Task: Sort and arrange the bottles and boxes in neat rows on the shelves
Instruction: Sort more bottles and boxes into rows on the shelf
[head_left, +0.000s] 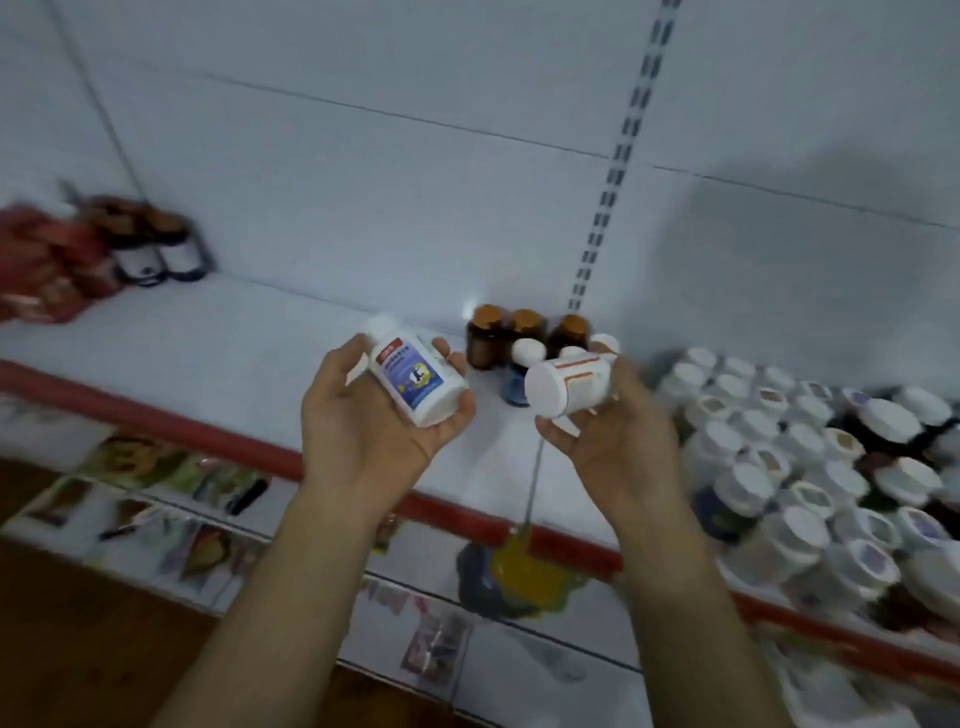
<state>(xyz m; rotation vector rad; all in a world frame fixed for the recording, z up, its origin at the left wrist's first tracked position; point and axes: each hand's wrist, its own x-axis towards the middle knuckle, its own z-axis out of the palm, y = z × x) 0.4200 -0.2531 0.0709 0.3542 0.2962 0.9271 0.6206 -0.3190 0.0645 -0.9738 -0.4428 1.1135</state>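
A pale grey-white metal back panel (415, 156) fills the upper half of the frame, with a slotted upright strip (618, 171) running down right of centre. Below it a white metal shelf (208, 353) crosses the frame on a slant, edged in front by a red rail (156, 415).

At the right side of the frame, a dense crowd of white-capped plastic bottles (810, 467) stands on the shelf, blurred. Under the rail, in the lower left, a lower white shelf (78, 530) holds flat coloured packets, too blurred to read.

Two bare forearms rise from the bottom edge. The left hand (363, 421), palm up at centre frame, curls its fingers and thumb round a white plastic bottle with a blue and red label (415, 379), held tilted above the shelf with its cap pointing up and left. The right hand (618, 436), just right of centre, grips a white plastic bottle with orange lines (566, 384), lying sideways with its base toward the camera.

In the upper left, red packets (41, 265) lie beside dark bottles with white labels (166, 249). Behind the hands, three amber glass bottles with orange caps (524, 332) stand in a row against the panel, and a small blue bottle with a white cap (514, 387) stands just in front of them.
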